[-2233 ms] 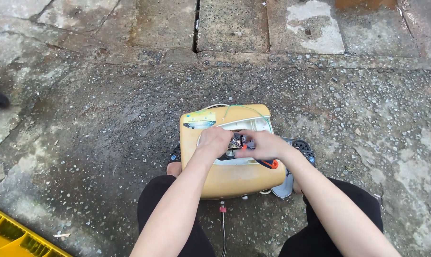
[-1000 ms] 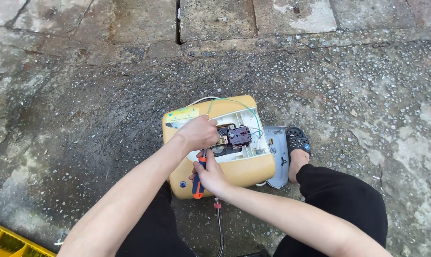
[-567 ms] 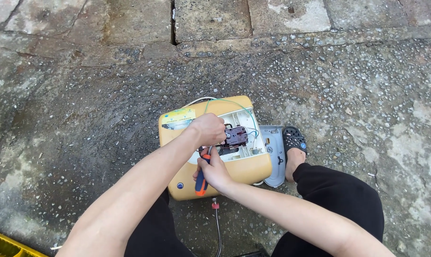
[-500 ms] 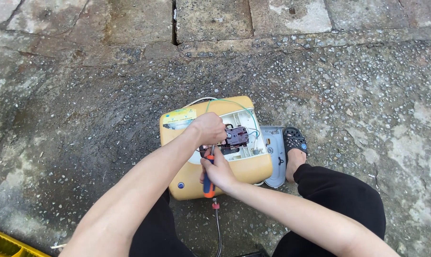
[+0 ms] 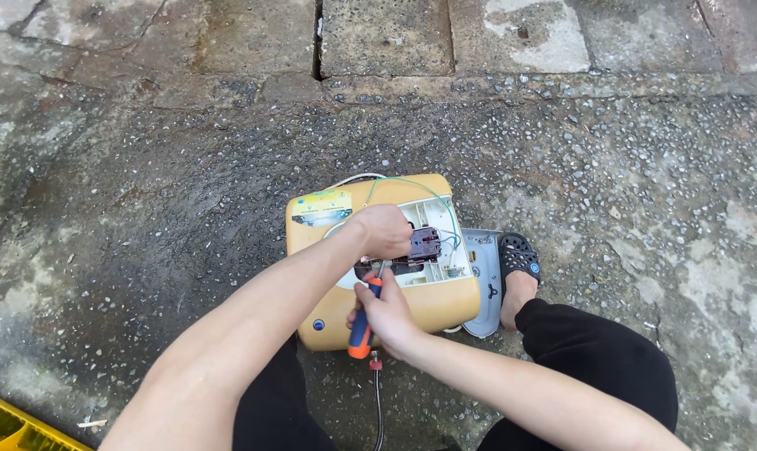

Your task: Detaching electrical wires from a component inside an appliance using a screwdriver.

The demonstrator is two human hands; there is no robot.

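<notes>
Our left hand [image 5: 384,231] pins the dark switch block [image 5: 424,245] inside the opened yellow appliance [image 5: 378,313], while our right hand [image 5: 384,311], having regripped since a second ago, now drives the orange-handled screwdriver [image 5: 361,330] upright into it.

One view only, from the camera on my head. It looks steeply down past my forearms to the ground in front of my knees. My left hand [image 5: 384,231] and right hand [image 5: 384,313] sit just below frame centre, over the yellow appliance casing [image 5: 429,305]. Near range on the hands; wet pavement [image 5: 186,184] fills the upper half. No second view overlaps it.
</notes>
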